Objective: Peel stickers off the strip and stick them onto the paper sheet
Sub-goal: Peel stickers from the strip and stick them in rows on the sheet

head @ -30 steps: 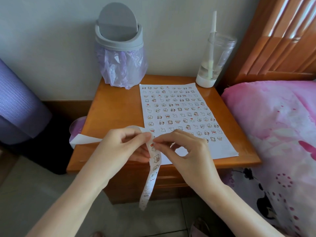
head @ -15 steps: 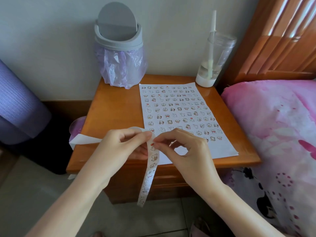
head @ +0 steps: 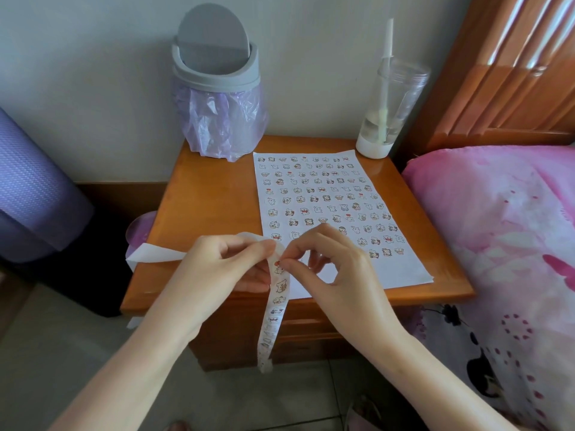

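We tag the sticker strip [head: 275, 309] first: it is held up in front of the nightstand's near edge, over the lower left corner of the paper sheet [head: 389, 275]. The printed part hangs straight down from the hands past the drawer front, with its end loose above the floor. The blank part runs left from the hands and off the nightstand's left side.

The left hand [head: 217, 265] pinches the strip at the bend between thumb and forefinger, other fingers curled behind it. The right hand [head: 336, 269] has thumb and forefinger tips pinched on the top sticker [head: 278, 265], just below the bend, with its other fingers loosely curled. We cannot tell whether the sticker's edge is lifted. The fingertips of the two hands almost meet.

The sheet lies flat on the nightstand [head: 211, 197], right of centre. Rows of small cartoon stickers cover most of it, and the near band is bare.

At back left on the nightstand stands a grey bin [head: 214, 66] with its swing lid tilted and a purple bag [head: 224, 126] hanging around its body. At the back right corner is a clear cup [head: 395, 98] with a white base, a straw and a little liquid.

To the right there is pink bedding [head: 497, 228], with a wooden headboard [head: 513, 66] behind it. At far left a purple rolled mat [head: 28, 188] stands against the wall.
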A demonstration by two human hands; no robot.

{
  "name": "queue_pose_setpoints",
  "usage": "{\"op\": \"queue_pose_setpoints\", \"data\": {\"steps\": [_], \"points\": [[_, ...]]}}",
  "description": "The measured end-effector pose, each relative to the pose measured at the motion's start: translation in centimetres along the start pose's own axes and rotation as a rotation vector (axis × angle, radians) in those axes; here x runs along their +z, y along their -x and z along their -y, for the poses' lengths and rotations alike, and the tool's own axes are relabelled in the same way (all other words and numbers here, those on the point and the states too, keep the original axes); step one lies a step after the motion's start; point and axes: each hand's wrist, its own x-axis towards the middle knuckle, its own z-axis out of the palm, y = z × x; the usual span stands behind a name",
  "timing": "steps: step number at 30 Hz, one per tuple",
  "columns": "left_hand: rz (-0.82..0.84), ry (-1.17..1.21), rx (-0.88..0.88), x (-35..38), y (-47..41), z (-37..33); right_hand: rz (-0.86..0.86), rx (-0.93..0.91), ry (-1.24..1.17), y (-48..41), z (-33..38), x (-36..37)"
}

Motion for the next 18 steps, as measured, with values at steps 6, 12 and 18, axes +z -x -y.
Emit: {"op": "queue_pose_setpoints", "data": {"steps": [6, 12, 18], "points": [[-0.072, -0.088, 0.027, -0.1, -0.2, 0.3, 0.084, 0.126, -0.166, -0.5, 0.4, -1.2], [-0.052, -0.141, 0.001, -0.2, -0.3, 0.7, 0.110, 0.385, -0.212, -1.8, -1.3, -3.1], [-0.043, -0.202, -0.007, -0.1, -0.4, 0.9, 0.271, 0.432, -0.135, -1.6, -1.7, -3.2]]}}
